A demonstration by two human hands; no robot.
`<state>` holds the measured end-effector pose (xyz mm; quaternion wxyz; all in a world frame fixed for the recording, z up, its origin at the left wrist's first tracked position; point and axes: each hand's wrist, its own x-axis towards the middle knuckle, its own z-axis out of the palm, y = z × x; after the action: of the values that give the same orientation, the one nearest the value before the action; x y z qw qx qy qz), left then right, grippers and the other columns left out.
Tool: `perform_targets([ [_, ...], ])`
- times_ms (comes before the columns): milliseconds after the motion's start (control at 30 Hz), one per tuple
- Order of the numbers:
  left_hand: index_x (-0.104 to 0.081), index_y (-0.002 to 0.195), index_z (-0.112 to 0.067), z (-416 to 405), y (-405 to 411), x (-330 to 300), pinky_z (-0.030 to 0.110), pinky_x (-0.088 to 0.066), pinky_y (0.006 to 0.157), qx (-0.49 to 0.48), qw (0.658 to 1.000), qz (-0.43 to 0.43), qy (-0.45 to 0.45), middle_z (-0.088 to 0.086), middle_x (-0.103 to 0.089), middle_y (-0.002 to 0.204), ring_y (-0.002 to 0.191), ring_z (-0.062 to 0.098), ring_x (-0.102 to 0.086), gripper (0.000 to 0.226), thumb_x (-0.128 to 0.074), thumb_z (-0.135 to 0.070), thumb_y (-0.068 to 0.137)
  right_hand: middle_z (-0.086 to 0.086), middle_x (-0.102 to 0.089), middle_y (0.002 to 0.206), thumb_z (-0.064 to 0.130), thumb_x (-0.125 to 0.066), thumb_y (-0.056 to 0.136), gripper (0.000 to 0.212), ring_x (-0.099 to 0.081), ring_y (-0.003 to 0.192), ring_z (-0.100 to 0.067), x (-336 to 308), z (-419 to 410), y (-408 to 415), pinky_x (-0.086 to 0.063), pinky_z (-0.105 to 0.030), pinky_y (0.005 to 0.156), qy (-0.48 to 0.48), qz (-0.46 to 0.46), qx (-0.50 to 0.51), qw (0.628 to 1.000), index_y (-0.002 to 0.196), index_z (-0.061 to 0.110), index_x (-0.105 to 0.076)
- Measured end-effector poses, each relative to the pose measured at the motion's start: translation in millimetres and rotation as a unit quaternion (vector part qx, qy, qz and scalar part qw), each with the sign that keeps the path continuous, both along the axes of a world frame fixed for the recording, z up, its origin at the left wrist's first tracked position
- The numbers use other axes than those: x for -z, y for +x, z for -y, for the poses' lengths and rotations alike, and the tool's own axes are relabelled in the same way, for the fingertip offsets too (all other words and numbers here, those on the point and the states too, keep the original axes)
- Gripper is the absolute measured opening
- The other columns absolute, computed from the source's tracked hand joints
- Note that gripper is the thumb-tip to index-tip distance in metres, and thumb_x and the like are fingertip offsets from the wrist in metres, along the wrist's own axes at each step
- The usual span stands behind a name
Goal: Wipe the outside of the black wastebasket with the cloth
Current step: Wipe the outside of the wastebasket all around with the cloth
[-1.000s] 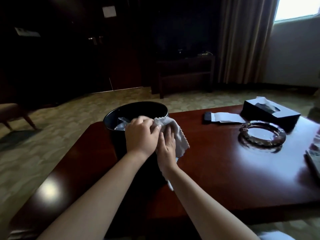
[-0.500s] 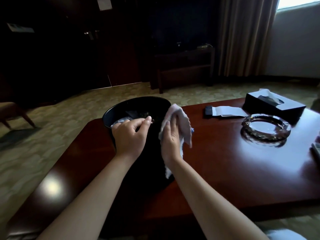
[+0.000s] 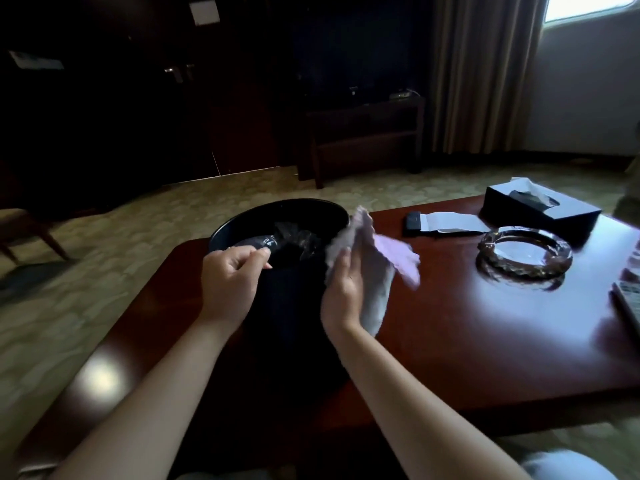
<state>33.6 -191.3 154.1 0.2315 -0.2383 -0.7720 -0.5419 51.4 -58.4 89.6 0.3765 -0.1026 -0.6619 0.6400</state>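
Now the cloth (image 3: 377, 268) has flapped open beside the wastebasket (image 3: 294, 306).

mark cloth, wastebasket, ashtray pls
cloth (image 3: 375, 271): head view, middle of the fabric beside the right palm.
wastebasket (image 3: 287, 296): head view, outer wall between the hands.
ashtray (image 3: 491, 256): head view, near-left glass rim.

A glossy black wastebasket (image 3: 294, 306) stood on a polished wood tabletop (image 3: 485, 341); the cloth (image 3: 377, 271) was soft fabric, the ashtray (image 3: 524, 249) clear glass.
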Motion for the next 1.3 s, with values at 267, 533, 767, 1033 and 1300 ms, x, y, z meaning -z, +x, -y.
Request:
perform_targets([
  [267, -0.052, 0.057, -0.019, -14, 0, 18, 0.030, -0.036, 0.091, -0.202, 0.974, -0.100, 0.026, -0.008, -0.053, 0.088, 0.090, 0.025, -0.053, 0.023, -0.053, -0.039, 0.068, -0.006, -0.049, 0.137, 0.075, -0.033, 0.059, 0.098, -0.047, 0.124, -0.020, 1, 33, 19, -0.033, -0.043, 0.110, -0.283, 0.104, 0.001, 0.953, 0.140, 0.020, -0.038],
  [533, -0.027, 0.146, -0.015, -30, 12, 21, -0.007, -0.016, 0.083, -0.155, 0.962, 0.091, 0.203, 0.004, -0.020, 0.150, 0.119, -0.002, -0.023, 0.072, -0.057, -0.015, 0.080, 0.008, -0.024, 0.149, 0.064, -0.017, 0.088, 0.057, -0.019, 0.135, -0.001, 38, 17, 13, -0.014, -0.021, 0.113, 0.015, 0.039, -0.017, 0.999, 0.137, 0.036, -0.023],
  [767, -0.017, 0.150, -0.020, -20, 6, 20, 0.030, -0.015, 0.114, -0.136, 0.959, 0.130, 0.211, 0.000, -0.014, 0.155, 0.141, 0.011, -0.015, 0.085, -0.054, -0.024, 0.074, 0.006, 0.003, 0.152, 0.059, -0.023, 0.071, 0.092, 0.004, 0.142, -0.007, 54, 44, 51, 0.008, -0.020, 0.115, 0.079, 0.095, -0.014, 0.992, 0.148, 0.011, -0.005],
  [1033, -0.010, 0.152, -0.020, -23, 12, 13, 0.035, -0.019, 0.117, -0.149, 0.942, 0.175, 0.244, -0.002, -0.013, 0.158, 0.143, 0.012, -0.016, 0.084, -0.057, -0.010, 0.083, 0.000, -0.016, 0.156, 0.042, -0.024, 0.099, 0.055, -0.011, 0.141, -0.005, 12, 9, -7, -0.008, -0.031, 0.119, -0.091, 0.044, -0.029, 0.994, 0.149, 0.022, -0.014],
  [1300, -0.017, 0.150, -0.028, -13, 2, 10, 0.045, -0.035, 0.109, -0.071, 0.939, 0.225, 0.250, 0.002, -0.025, 0.153, 0.134, 0.020, -0.035, 0.095, -0.055, -0.024, 0.063, 0.004, -0.051, 0.120, 0.029, -0.043, 0.094, 0.032, -0.049, 0.107, -0.006, 24, 23, 20, -0.039, -0.022, 0.099, -0.212, 0.079, 0.008, 0.974, 0.125, 0.022, -0.047],
])
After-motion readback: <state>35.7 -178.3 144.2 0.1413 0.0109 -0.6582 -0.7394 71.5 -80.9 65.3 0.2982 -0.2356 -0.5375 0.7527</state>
